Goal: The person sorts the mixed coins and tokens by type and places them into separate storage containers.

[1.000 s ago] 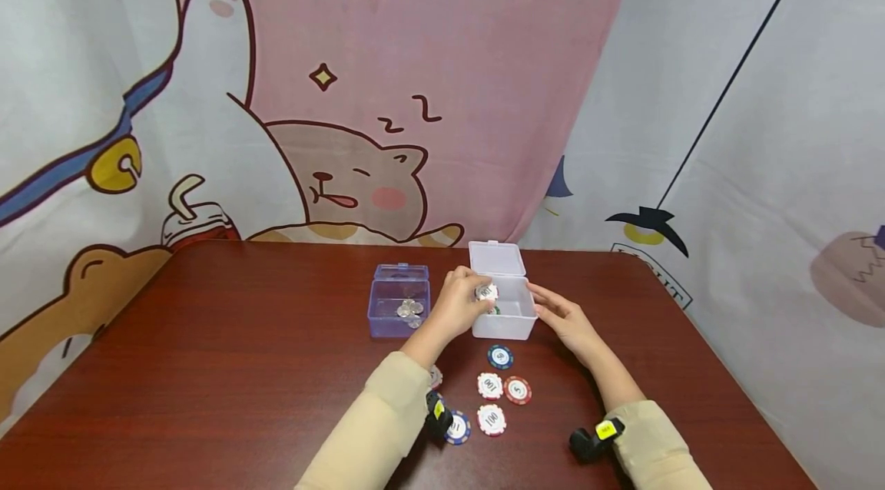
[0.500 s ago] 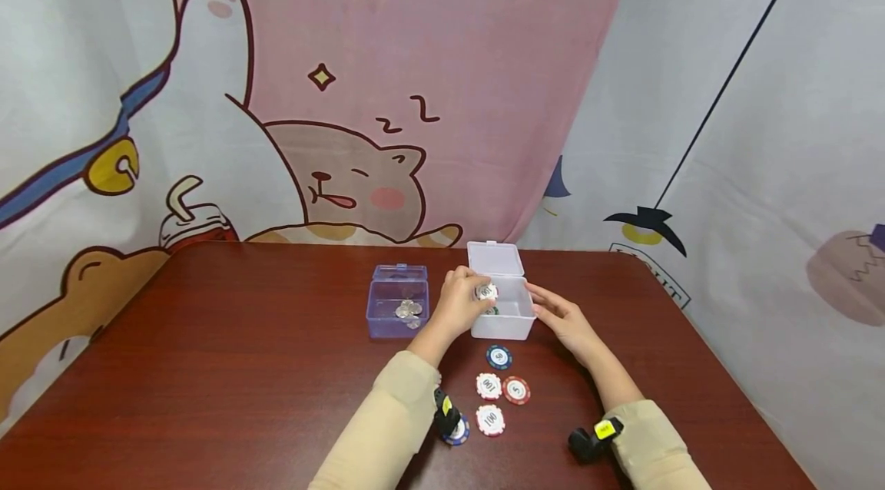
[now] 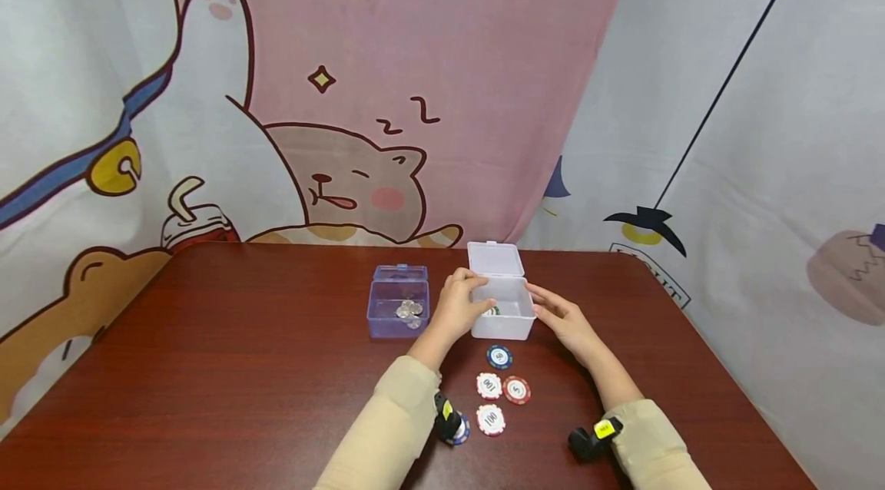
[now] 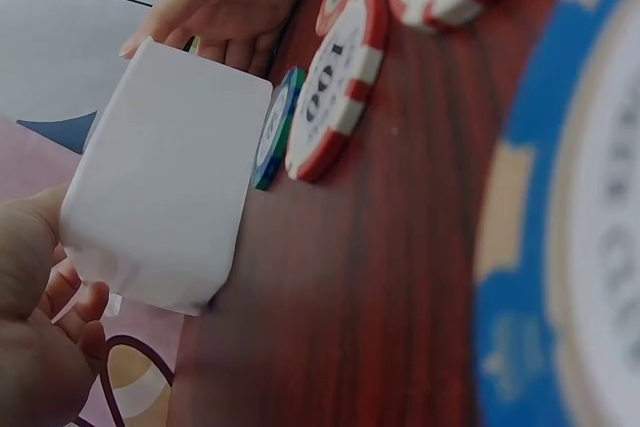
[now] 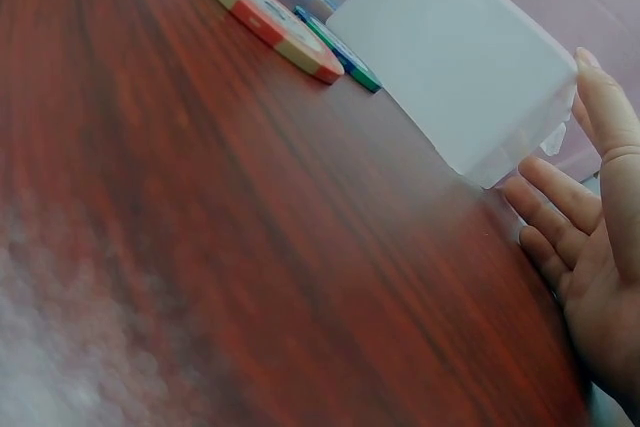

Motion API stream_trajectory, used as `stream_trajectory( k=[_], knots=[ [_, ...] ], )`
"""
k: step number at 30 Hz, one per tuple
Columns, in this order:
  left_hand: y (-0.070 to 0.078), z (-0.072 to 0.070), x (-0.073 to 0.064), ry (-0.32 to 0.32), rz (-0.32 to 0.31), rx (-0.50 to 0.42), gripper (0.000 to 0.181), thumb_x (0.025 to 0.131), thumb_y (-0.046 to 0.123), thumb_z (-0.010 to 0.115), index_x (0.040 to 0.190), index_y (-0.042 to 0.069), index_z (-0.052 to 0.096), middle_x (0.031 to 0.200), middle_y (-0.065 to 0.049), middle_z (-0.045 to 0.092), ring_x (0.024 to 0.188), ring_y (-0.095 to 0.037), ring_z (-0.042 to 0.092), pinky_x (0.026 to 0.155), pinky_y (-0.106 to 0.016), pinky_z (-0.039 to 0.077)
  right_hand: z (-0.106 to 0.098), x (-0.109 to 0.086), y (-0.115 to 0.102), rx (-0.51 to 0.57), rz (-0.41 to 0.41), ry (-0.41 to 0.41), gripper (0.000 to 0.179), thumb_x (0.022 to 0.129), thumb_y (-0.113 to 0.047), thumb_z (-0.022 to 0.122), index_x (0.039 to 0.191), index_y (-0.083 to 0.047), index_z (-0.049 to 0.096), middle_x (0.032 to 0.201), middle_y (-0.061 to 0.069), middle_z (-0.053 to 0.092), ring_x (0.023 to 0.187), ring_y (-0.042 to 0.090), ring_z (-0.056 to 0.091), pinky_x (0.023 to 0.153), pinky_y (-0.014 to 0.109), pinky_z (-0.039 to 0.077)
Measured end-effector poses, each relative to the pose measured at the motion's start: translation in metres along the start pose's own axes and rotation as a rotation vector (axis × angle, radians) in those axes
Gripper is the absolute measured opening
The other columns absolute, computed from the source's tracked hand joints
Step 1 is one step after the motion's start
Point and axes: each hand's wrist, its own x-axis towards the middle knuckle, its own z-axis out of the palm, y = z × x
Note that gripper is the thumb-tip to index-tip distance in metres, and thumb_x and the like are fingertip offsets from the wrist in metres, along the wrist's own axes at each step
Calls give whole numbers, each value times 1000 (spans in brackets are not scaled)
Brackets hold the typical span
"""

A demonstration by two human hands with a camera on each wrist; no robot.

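Observation:
A small white plastic box (image 3: 502, 329) stands with its lid up between both hands. My left hand (image 3: 453, 306) is at its left side, thumb and forefinger spread over the rim with nothing between them. In the left wrist view its other fingers (image 4: 85, 312) bend loosely beside the box wall. Part of a green-edged poker chip (image 3: 492, 311) shows inside, by the left thumb. The right hand (image 3: 564, 321) rests against the right side, fingers extended. In the right wrist view, its thumb (image 5: 603, 97) touches the box's upper corner.
Left of it stands a blue see-through box (image 3: 391, 327), lid raised, with several coins (image 3: 409, 309). Before the white box lie a dark blue chip (image 3: 499, 356), two white chips (image 3: 488, 385) and a red chip (image 3: 516, 390). Another blue chip (image 3: 461, 430) is partly behind the left wrist camera.
The white chip marked 100, held by my left hand over the white box, has left its fingers and is out of sight. Both hands have barely moved in the last half second.

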Motion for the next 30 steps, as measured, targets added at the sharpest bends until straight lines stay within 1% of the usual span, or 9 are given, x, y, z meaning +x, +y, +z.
stream_trajectory(
  k=[4, 8, 11, 13, 17, 19, 20, 25, 30],
  knots=[
    [-3, 0, -1, -2, 17, -56, 40, 85, 18, 75, 119, -1, 66, 113, -9, 56, 96, -22, 48, 78, -30, 43, 0, 0, 1, 3, 6, 2, 45, 98, -14, 55, 140, -2, 46, 134, 26, 50, 120, 30, 50, 87, 21, 44],
    [-4, -3, -6, -1, 39, -128, 41, 85, 16, 74, 121, -2, 64, 113, -10, 56, 91, -24, 51, 75, -28, 42, 0, 0, 1, 4, 9, -6, 45, 98, -12, 55, 141, -2, 46, 134, 26, 49, 120, 34, 49, 87, 22, 45],
    [-3, -7, -10, 6, 48, -176, 43, 85, 16, 74, 123, -1, 63, 113, -10, 56, 90, -27, 53, 73, -27, 44, 0, 1, 1, 14, 7, -8, 45, 98, -11, 55, 141, -2, 46, 134, 25, 50, 120, 35, 49, 87, 22, 45],
    [-2, -9, -14, 12, 55, -205, 44, 84, 16, 75, 123, -1, 63, 112, -10, 56, 90, -29, 54, 72, -30, 46, 0, 1, 0, 24, 2, -14, 45, 98, -10, 54, 141, -1, 45, 135, 26, 49, 120, 35, 49, 87, 22, 45],
    [0, -13, -24, 14, 56, -256, 44, 84, 15, 75, 123, -1, 63, 111, -10, 57, 93, -32, 56, 76, -40, 48, -1, 1, 1, 36, -10, -19, 45, 98, -8, 53, 141, 1, 44, 135, 27, 49, 120, 34, 49, 87, 22, 45],
    [1, -14, -29, 13, 53, -286, 44, 84, 14, 75, 123, -2, 63, 111, -10, 58, 93, -34, 57, 77, -42, 48, -1, 0, 1, 44, -13, -22, 44, 98, -8, 53, 141, 1, 44, 134, 28, 48, 120, 33, 49, 87, 22, 45],
    [1, -15, -31, 15, 56, -297, 43, 84, 14, 75, 122, -2, 63, 110, -11, 59, 92, -34, 57, 77, -42, 49, 0, 1, 1, 42, -15, -21, 44, 98, -8, 53, 140, 1, 45, 134, 28, 49, 119, 33, 50, 87, 22, 45],
    [2, -17, -42, 11, 76, -319, 37, 83, 14, 75, 116, -1, 67, 106, -12, 61, 88, -32, 58, 73, -37, 49, 0, 1, 2, 30, -17, -13, 44, 98, -8, 54, 140, 1, 45, 134, 28, 49, 119, 28, 51, 87, 22, 45],
    [2, -19, -50, -28, 112, -307, 35, 81, 10, 77, 111, -3, 68, 105, -10, 60, 87, -30, 57, 71, -36, 49, 0, 1, 0, 22, 3, -4, 45, 97, -10, 56, 140, -2, 46, 135, 25, 50, 118, 22, 52, 88, 22, 45]
  ],
)
